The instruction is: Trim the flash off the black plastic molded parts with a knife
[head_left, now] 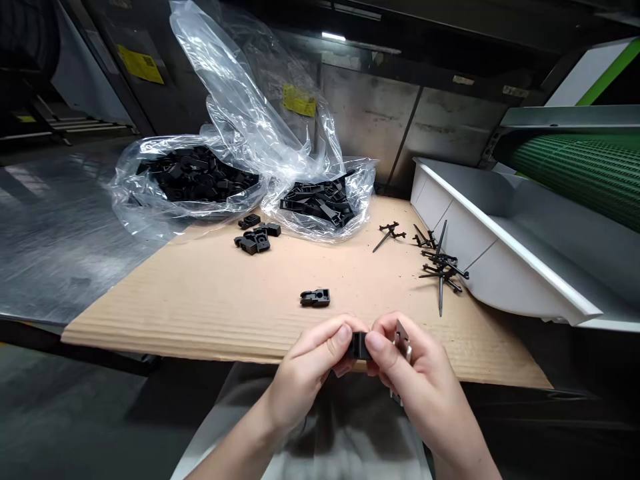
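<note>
Over the front edge of the cardboard sheet (pixel 200 293), my left hand (pixel 317 350) pinches a small black plastic part (pixel 359 346) between thumb and fingers. My right hand (pixel 410 357) grips the same part from the other side, thumb on its face. A metal tool (pixel 401 337), perhaps nippers, is tucked in the right palm, mostly hidden by the fingers. Just beyond my hands lies a single black plastic clip-like piece (pixel 315 298). Farther back on the left sits a small cluster of similar black pieces (pixel 254 241).
Two clear plastic bags full of black parts (pixel 200 175) (pixel 320 200) stand at the back. Several black sprues (pixel 441 263) lie by a white bin (pixel 500 247) on the right. A green mesh roller (pixel 575 167) is above it; a metal table (pixel 60 233) extends left.
</note>
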### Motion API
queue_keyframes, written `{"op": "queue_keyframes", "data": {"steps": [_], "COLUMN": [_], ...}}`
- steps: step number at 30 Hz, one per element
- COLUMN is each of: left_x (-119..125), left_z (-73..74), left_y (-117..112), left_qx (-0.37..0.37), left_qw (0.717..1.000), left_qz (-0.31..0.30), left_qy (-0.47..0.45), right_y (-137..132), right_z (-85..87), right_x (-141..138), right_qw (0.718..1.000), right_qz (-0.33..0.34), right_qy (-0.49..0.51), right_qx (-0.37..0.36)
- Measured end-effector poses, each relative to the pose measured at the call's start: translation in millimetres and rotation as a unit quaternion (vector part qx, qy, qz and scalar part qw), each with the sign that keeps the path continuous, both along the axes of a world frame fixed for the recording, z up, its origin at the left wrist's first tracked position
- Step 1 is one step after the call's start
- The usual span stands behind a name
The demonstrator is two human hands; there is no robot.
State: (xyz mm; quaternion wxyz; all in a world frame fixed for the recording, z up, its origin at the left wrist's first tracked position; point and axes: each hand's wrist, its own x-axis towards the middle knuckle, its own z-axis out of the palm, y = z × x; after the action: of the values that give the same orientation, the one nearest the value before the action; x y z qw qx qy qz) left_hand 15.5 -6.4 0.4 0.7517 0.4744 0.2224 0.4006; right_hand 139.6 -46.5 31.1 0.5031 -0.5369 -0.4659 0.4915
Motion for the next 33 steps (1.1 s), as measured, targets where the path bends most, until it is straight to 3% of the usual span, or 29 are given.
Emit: {"op": "queue_keyframes", "data": {"steps": [8,12,14,17,23,30,33], "left_x": [-3,-4,-4,-3,1,0,-1], "left_z": [0.6,1.5,2.0,0.5,-4.7,-1.5,-1.2], "left_y": [1,1,0,-2,-8,-8,-7], "left_qx": [-0.046,-0.05,-0.044,-0.022,0.022,0.076,0.076], "left_qw": [0.997,0.998,0.998,0.999,0.997,0.993,0.993], "left_qz": [-0.029,-0.011,0.0,0.017,0.075,0.087,0.075], "left_qy": [-0.055,-0.047,-0.038,-0.017,0.023,0.039,0.042], "right_y": [2,-9,-19,-29,-32,-26,-22], "right_z": [-4.8,-9.9,-14.2,-21.8,-35.5,-38.6,-39.7], "right_x": [0,1,2,1,-7,-4,5], "right_qw": [0.999,0.995,0.977,0.94,0.891,0.888,0.872], "right_qz": [0.037,-0.037,-0.084,-0.101,-0.115,-0.113,-0.133], "right_qy": [0.009,-0.078,-0.165,-0.263,-0.318,-0.331,-0.384], "right_qx": [0.009,0.044,0.102,0.193,0.303,0.298,0.274]}}
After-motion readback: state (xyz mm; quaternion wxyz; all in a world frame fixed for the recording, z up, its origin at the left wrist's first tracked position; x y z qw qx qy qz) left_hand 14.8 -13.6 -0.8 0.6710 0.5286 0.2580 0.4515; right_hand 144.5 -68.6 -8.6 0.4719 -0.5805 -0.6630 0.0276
